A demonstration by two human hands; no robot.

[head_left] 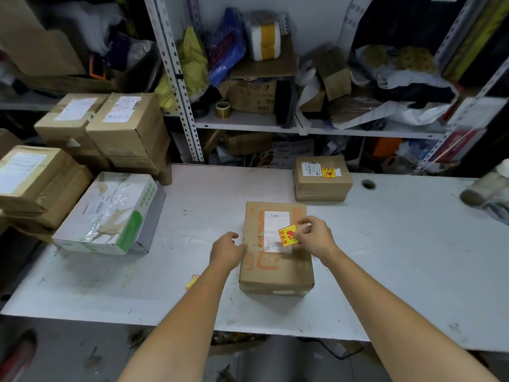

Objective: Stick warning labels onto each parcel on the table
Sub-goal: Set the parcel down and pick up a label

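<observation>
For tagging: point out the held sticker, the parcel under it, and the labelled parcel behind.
Sticker (287, 236): head view, red middle.
Near parcel (294, 271): head view, bare top.
Far parcel (321, 188): head view, front side.

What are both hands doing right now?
Left hand: loosely curled against the parcel, holding nothing.
Right hand: pinching the warning label.

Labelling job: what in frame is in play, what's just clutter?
In play: brown cardboard parcel at centre; yellow-and-red warning label pinched by right hand; left hand at the parcel's edge; white-and-green box, no warning label visible; yellow label strip on white table; small brown parcel, already labelled.
Lying about: brown tape roll on metal shelf.
</observation>
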